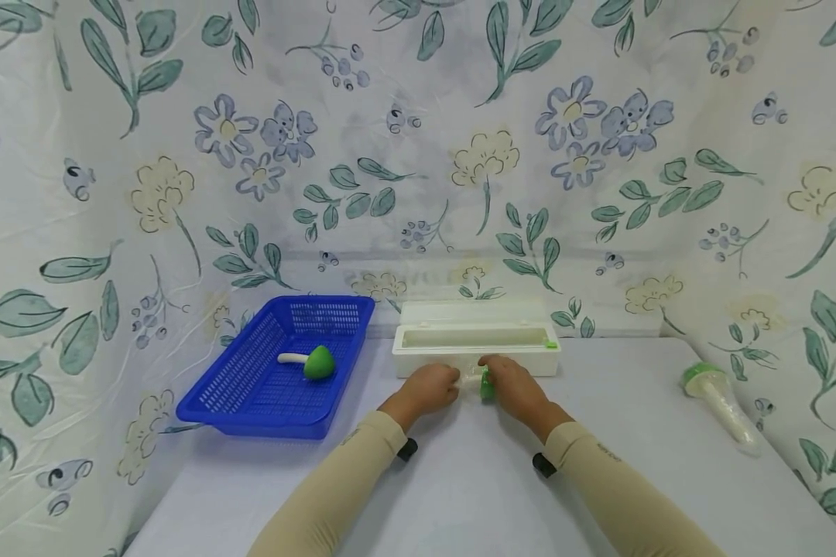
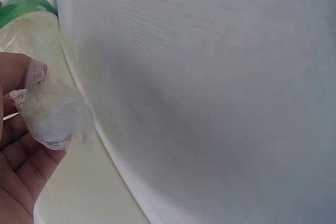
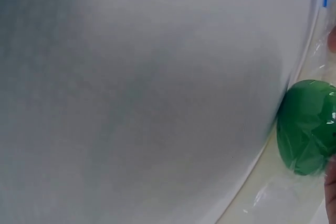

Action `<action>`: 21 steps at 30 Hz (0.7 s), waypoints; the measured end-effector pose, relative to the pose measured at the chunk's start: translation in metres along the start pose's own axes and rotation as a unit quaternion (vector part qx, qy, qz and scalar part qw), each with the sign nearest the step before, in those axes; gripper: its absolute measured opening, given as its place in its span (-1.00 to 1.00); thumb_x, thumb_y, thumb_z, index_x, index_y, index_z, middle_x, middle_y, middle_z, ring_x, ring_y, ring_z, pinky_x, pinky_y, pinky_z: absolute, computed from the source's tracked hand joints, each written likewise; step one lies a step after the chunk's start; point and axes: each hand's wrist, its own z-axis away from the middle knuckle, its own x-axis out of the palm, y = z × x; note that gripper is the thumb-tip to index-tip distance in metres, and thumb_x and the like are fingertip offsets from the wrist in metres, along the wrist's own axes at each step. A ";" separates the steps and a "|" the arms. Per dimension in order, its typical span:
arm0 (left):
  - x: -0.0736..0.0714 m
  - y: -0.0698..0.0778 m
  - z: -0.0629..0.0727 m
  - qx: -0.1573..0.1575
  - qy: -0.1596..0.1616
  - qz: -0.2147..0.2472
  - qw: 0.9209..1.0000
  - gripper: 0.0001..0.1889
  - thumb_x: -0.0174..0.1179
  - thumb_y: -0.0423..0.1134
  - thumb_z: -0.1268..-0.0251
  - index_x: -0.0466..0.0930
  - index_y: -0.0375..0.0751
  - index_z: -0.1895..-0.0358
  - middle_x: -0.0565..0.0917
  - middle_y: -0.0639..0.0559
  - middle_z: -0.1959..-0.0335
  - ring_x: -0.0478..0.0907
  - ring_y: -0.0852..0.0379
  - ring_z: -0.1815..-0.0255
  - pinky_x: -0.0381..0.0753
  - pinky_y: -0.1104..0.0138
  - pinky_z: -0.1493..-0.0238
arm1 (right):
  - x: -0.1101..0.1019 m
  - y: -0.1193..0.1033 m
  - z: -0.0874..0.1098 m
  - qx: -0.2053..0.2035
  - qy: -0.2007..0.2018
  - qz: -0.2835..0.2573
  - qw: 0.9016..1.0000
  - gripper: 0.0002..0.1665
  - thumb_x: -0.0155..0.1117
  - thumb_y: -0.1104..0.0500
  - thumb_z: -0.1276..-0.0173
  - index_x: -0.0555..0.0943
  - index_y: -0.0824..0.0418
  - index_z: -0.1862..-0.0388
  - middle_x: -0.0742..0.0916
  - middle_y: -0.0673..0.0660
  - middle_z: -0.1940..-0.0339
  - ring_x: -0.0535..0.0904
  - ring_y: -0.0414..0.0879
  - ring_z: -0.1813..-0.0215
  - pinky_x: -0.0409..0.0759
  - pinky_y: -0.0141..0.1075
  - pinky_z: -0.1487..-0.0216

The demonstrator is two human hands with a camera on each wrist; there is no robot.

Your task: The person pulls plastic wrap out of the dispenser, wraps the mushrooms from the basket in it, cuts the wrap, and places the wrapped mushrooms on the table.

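Note:
In front of the white box, both hands hold a green-capped toy mushroom wrapped in clear plastic film. The left hand pinches the crumpled film at the stem end between its thumb and curled fingers. At the other end, the right hand has its fingers round the green cap, which it partly hides in the head view. The white box, likely a film dispenser, has its lid raised and a green slider at its right end.
To the left stands a blue plastic basket with an unwrapped green-capped toy mushroom inside. A larger toy mushroom in clear film lies near the right edge of the white table. Floral sheeting hangs behind and at the sides.

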 end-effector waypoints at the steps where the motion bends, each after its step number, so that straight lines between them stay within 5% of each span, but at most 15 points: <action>1: 0.001 -0.001 0.000 0.005 0.004 0.003 1.000 -0.82 0.25 -0.30 -0.18 0.44 -0.12 0.50 0.40 0.12 0.64 0.35 0.16 0.59 0.44 0.28 0.46 | 0.000 0.000 0.000 -0.010 0.002 0.002 1.000 -0.63 0.16 0.39 -0.40 0.45 0.21 -0.15 0.65 0.17 -0.04 0.59 0.06 -0.10 0.52 -0.12 -0.11; 7: 0.002 -0.002 0.002 0.017 0.024 0.023 0.999 -0.81 0.26 -0.31 -0.15 0.44 -0.12 0.52 0.40 0.12 0.64 0.33 0.17 0.59 0.43 0.27 0.47 | -0.003 0.001 0.003 -0.006 0.004 -0.010 1.000 -0.45 0.20 0.38 -0.38 0.39 0.19 -0.33 0.65 0.15 -0.05 0.59 0.05 -0.11 0.53 -0.12 -0.10; 13: 0.002 -0.004 0.003 0.003 0.014 0.025 1.000 -0.78 0.27 -0.29 -0.18 0.42 -0.10 0.54 0.41 0.13 0.63 0.36 0.16 0.58 0.44 0.26 0.44 | -0.004 0.003 0.004 0.048 -0.023 -0.144 0.988 -0.41 0.07 0.34 -0.42 0.27 0.22 -0.41 0.64 0.09 -0.06 0.63 -0.07 0.05 0.57 -0.17 0.07; 17: 0.003 -0.005 0.003 -0.003 0.011 0.029 1.000 -0.82 0.27 -0.29 -0.23 0.48 -0.11 0.49 0.47 0.12 0.59 0.41 0.17 0.53 0.46 0.26 0.40 | -0.003 0.010 0.003 0.083 0.009 -0.218 0.972 -0.62 0.03 0.38 -0.42 0.41 0.21 -0.19 0.57 0.06 -0.05 0.61 -0.08 0.13 0.59 -0.21 0.20; 21: 0.004 -0.003 0.004 0.004 0.009 0.031 0.999 -0.88 0.25 -0.30 -0.26 0.54 -0.15 0.43 0.54 0.09 0.54 0.48 0.14 0.48 0.50 0.24 0.35 | 0.000 0.020 0.006 0.104 0.032 -0.170 0.979 -0.88 0.30 0.27 -0.35 0.56 0.15 0.17 0.55 0.04 0.09 0.55 -0.06 0.11 0.56 -0.21 0.17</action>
